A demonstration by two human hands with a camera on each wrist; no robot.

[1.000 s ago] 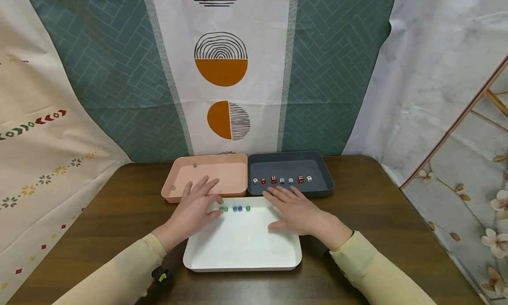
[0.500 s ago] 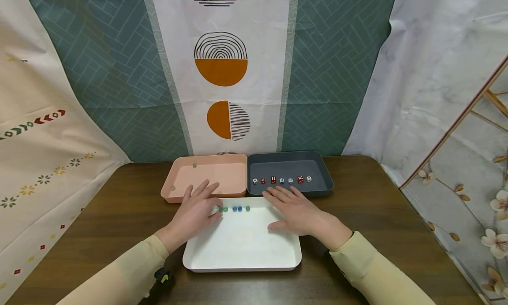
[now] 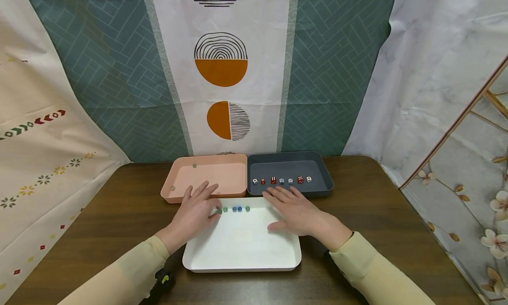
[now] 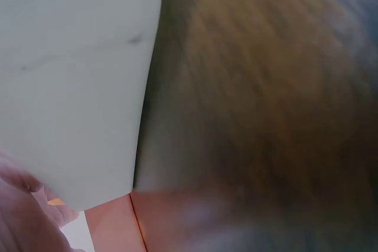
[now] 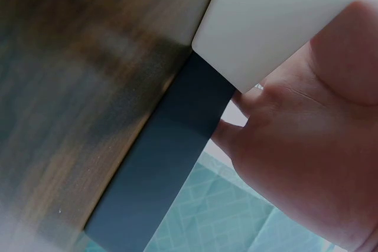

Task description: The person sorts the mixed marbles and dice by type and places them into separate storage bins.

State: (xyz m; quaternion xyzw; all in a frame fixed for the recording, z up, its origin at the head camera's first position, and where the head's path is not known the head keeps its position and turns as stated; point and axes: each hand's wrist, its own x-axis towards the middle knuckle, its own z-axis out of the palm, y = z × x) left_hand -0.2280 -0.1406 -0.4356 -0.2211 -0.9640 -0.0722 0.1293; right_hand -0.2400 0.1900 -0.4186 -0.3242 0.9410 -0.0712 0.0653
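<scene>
My left hand (image 3: 192, 219) is over the left part of the white tray (image 3: 242, 252). Its thumb and index fingertip pinch a green glass marble (image 3: 219, 211), while the other fingers extend toward the peach tray (image 3: 208, 192). To the right of it, at the tray's far side, lie another green marble (image 3: 225, 209), two blue marbles (image 3: 240, 209) and a green one (image 3: 248, 209). My right hand (image 3: 295, 212) holds nothing; its straight fingers reach over the tray's far right corner to the near rim of the dark grey tray. The right wrist view shows its palm (image 5: 307, 157) beside the white tray.
Behind, the peach tray holds small glass marbles (image 3: 194, 165) toward its left side. Next to it, the dark grey tray (image 3: 285, 159) has a row of red and white dice (image 3: 282, 180). All three trays stand on a brown wooden table (image 3: 377, 217), with patterned cloths around it.
My left fingertips have shifted slightly left and toward me; the leftmost green marble has come with them, a little away from its neighbour. The right hand has stayed in place.
</scene>
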